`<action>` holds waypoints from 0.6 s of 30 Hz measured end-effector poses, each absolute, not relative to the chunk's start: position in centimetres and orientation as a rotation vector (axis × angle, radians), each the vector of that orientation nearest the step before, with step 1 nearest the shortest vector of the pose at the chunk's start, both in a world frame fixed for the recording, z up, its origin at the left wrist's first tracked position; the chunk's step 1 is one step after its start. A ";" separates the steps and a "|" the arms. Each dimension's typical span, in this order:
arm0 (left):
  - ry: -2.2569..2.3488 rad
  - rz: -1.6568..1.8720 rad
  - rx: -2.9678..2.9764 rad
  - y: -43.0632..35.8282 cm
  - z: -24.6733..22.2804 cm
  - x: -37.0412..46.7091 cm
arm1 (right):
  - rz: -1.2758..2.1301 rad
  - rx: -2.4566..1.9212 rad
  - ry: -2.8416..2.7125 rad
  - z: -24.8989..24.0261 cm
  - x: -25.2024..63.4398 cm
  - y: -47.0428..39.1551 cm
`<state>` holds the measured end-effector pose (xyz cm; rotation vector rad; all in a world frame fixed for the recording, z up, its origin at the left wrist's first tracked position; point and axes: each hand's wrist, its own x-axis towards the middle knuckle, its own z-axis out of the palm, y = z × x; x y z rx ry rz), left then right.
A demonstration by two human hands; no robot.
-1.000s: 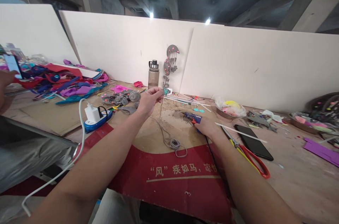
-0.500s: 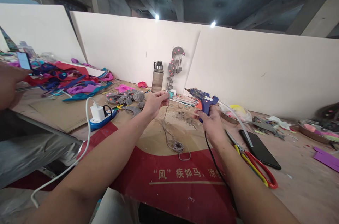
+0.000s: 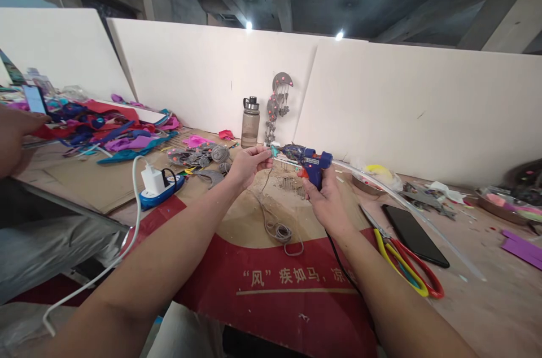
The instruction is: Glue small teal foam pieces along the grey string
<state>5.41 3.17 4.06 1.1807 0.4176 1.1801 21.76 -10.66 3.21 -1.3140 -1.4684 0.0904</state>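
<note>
Between the thumb and fingers of my left hand (image 3: 253, 165) is a small teal star (image 3: 275, 151). A grey cord (image 3: 266, 205) hangs below it and ends in a loose coil on the table. My right hand (image 3: 328, 200) is wrapped round the handle of a blue glue gun (image 3: 311, 163) with an orange trigger. Its nozzle points left and is right at the star; I cannot tell whether they touch. A long clear glue stick (image 3: 406, 205) sticks out of the gun's back. Grey felt pieces with pink dots (image 3: 190, 157) lie left of my left hand.
Scissors (image 3: 402, 262) and a black phone (image 3: 415, 235) lie at the right. A bottle (image 3: 250, 123) and a grey moon hanging (image 3: 282, 84) stand by the white board. At the left are a blue power strip (image 3: 158, 197), fabric scraps (image 3: 105, 126) and another person's hand (image 3: 17, 132).
My right hand has moved the glue gun left and levelled it, bringing the nozzle to the star. The glue stick has swung with it. My left hand has stayed nearly still.
</note>
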 end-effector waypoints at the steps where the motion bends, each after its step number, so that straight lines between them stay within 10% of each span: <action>1: 0.415 1.181 1.179 3.2 4.0 5.4 | 0.082 -1.324 -1.482 3.1 21.7 -10.7; 18: 0.425 1.183 1.260 2.5 4.1 5.5 | -0.041 -1.431 -1.538 3.6 21.1 -11.3</action>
